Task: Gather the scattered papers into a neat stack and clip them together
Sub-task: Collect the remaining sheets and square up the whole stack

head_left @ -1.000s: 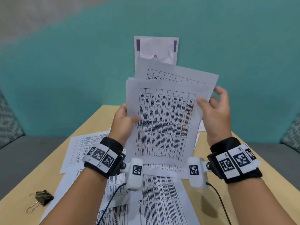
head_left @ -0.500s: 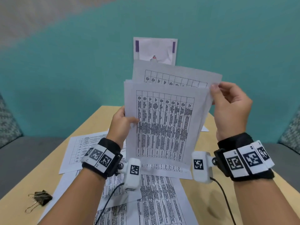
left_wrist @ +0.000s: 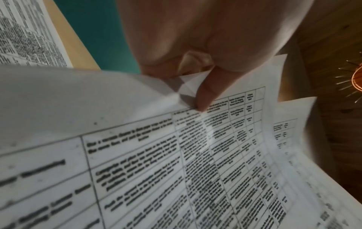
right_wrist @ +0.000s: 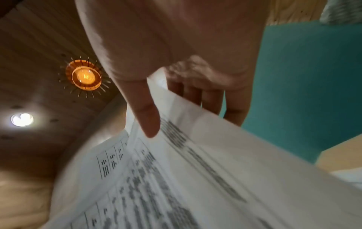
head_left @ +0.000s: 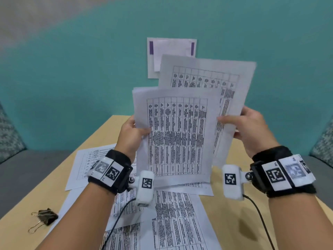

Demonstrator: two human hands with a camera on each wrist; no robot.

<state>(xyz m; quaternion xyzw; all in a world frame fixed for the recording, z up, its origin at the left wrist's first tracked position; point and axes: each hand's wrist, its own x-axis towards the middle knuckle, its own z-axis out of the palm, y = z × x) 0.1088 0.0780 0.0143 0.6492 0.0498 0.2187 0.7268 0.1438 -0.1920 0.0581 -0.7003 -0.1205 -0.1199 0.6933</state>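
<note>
The left hand (head_left: 132,131) pinched the left edge of the held sheets (head_left: 177,136), thumb (left_wrist: 207,94) across the printed face and fingers behind; in the left wrist view the paper was creased into a small fold where the thumb bore down. The right hand (head_left: 250,129) pinched the right edge of the same bundle, thumb (right_wrist: 147,111) in front and fingers (right_wrist: 213,100) behind. The sheets stood upright in the air above the table (head_left: 225,210), with one back sheet (head_left: 207,74) riding higher and skewed to the right, so the bundle was not yet square.

Such paper was likely light, limp and slippery sheet on sheet; it would probably bow if held by one edge only and crumple under a hard pinch. Holding both long edges with flat, gentle pressure, then tapping the bottom edge on the table, seemed the safest way to align it.

More loose sheets (head_left: 173,219) lay overlapping on the table beneath the hands, one further to the left (head_left: 86,163). The binder clip (head_left: 45,216) lay near the left front edge of the table, well apart from both hands. The wrist camera cables (head_left: 115,226) trailed across the loose sheets and could perhaps drag them. A notice (head_left: 170,49) hung on the teal wall (head_left: 72,78) behind.
</note>
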